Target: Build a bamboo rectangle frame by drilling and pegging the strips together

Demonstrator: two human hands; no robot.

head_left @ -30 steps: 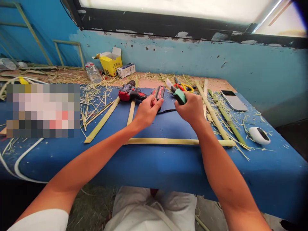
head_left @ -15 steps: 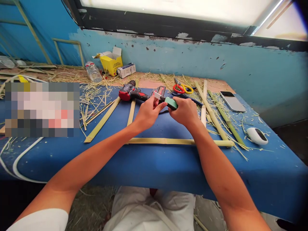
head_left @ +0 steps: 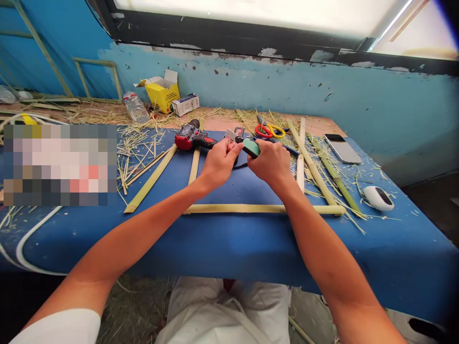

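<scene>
My right hand is wrapped round the green handle of a knife, whose flat pale blade points up and left. My left hand is closed right beside the blade, its thumb reaching toward the front of the handle. What lies between the left fingers is mostly hidden. Both hands are above a bamboo strip that runs along the front of the blue table. Just behind them a red and black cordless drill lies on its side, across or beside an upright bamboo strip.
Scissors with red and yellow handles lie behind my right hand. More bamboo strips, a phone and a white rounded device are at right. A yellow box, a bottle and shavings line the back. A white cable curves at left.
The view has shifted slightly, so the table's things appear a little further left. Both hands keep their hold by the knife; the blade's angle has changed a little.
</scene>
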